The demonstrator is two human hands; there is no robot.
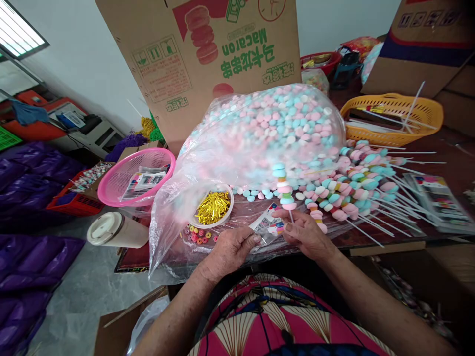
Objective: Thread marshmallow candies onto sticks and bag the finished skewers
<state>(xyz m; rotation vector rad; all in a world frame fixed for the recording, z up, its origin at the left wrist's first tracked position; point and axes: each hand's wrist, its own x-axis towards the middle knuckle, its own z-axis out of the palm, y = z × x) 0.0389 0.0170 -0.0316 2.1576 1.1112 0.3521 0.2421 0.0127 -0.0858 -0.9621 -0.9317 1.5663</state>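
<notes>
My right hand [304, 232] pinches the thin white stick of a candy skewer [284, 185] that stands upright, stacked with blue and pink sweets. My left hand [232, 247] is closed on a small printed clear wrapper [267, 225], held against the stick's lower end. Both hands hover at the near table edge, in front of a big clear bag [267, 133] full of pink, blue and white sweets.
A pile of finished skewers [363, 183] lies to the right, with printed wrappers [438, 198] beyond. A white bowl of gold twist ties [213, 206], a pink basket [135, 175], a white cup [115, 230], a yellow basket [393, 118] and cardboard boxes [208, 54] surround the work spot.
</notes>
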